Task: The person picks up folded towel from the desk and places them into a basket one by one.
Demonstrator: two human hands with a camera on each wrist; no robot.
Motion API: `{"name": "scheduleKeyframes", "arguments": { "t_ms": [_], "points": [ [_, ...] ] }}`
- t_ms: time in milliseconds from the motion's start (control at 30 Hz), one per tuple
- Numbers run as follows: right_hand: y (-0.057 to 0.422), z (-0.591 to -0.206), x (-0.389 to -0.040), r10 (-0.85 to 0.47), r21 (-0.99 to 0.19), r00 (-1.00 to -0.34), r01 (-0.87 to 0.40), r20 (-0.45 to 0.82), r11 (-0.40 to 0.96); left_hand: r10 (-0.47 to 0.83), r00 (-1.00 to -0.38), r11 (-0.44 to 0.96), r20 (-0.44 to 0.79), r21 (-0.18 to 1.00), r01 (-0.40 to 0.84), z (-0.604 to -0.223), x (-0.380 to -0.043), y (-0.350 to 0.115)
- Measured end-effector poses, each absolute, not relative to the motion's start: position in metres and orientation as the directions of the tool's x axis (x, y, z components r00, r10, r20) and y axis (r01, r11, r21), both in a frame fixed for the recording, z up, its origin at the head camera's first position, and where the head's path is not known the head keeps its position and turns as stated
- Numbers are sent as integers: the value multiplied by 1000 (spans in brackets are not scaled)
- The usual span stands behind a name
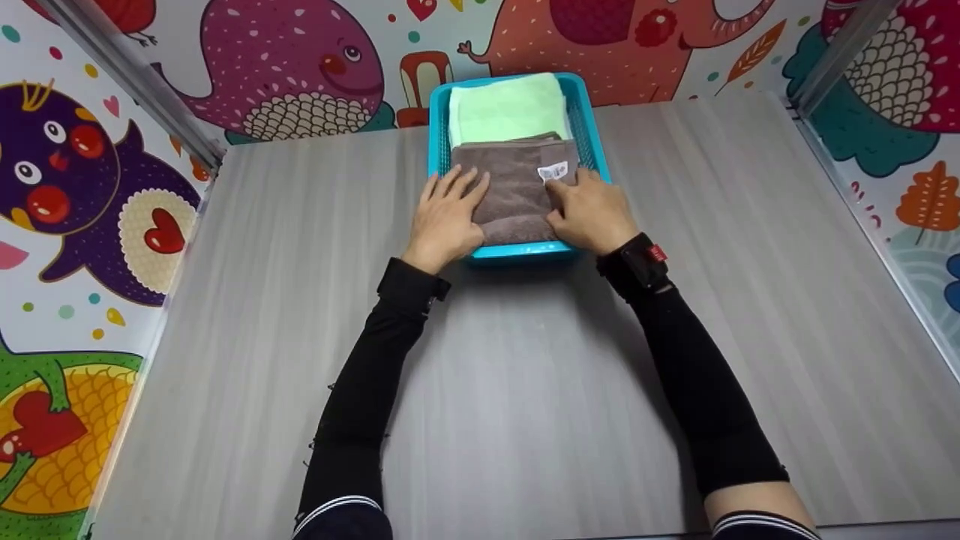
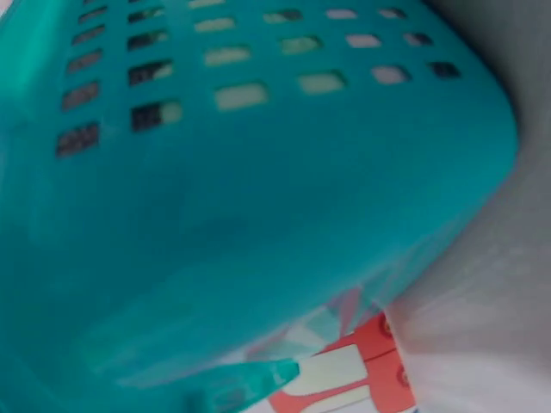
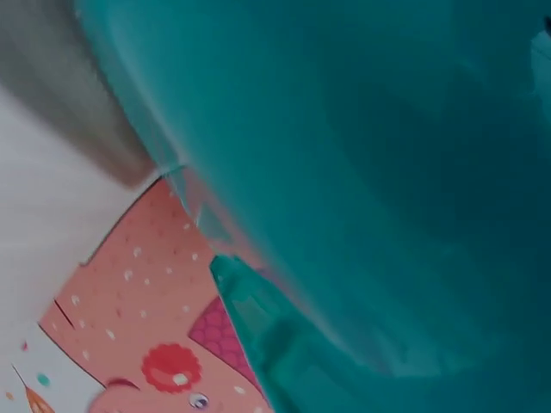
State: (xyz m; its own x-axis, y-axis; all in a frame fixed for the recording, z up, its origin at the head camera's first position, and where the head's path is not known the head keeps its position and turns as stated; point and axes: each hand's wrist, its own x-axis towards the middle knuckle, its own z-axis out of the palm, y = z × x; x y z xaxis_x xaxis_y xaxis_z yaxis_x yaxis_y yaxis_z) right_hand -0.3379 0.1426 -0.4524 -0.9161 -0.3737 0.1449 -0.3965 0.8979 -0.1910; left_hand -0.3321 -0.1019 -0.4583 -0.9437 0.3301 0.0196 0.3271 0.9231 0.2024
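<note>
A folded brown towel (image 1: 510,195) with a white tag (image 1: 553,172) lies in the front part of a blue plastic basket (image 1: 511,250). Behind it, in the same basket, is a folded light green towel (image 1: 510,109). My left hand (image 1: 446,221) rests with spread fingers on the brown towel's left side, over the basket's rim. On the right side my right hand (image 1: 596,212) presses the towel near the tag, its thumb and index finger apart. Both wrist views are filled by the basket's outer wall (image 2: 258,189), and neither shows the fingers.
The basket stands on a grey wood-grain table (image 1: 517,397), close to the back wall panel (image 1: 420,45) with cartoon animals. Patterned side panels (image 1: 67,315) border the table on the left and right, with metal posts (image 1: 142,82) at the back corners.
</note>
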Motion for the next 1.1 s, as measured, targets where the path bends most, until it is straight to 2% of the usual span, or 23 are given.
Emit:
{"name": "scheduleKeyframes", "arguments": {
  "t_ms": [67,200,300,467,867,967,1100],
  "points": [
    [144,-453,-336,-366,-202,-913,-398,179,895,336,-942,920,-17,218,325,-458,-333,-102],
    [148,-453,-337,-384,-143,-895,-421,227,896,342,-937,921,-71,224,319,-457,-335,-100],
    [153,-452,-340,-399,-113,-899,-422,179,900,342,-936,924,-78,209,320,-456,-337,-99],
    [158,-450,-345,-398,-178,-916,-401,49,899,315,-943,944,-112,144,298,-455,-338,-97],
    [151,-456,-352,-387,-268,-921,-363,-39,892,270,-944,963,-191,49,265,-452,-337,-102],
    [155,-457,-354,-396,-274,-918,-374,-27,886,273,-948,962,-166,67,265,-452,-335,-101],
    [158,-457,-354,-406,-283,-914,-387,-10,878,276,-959,954,-65,140,265,-453,-333,-102]
  ]
}}
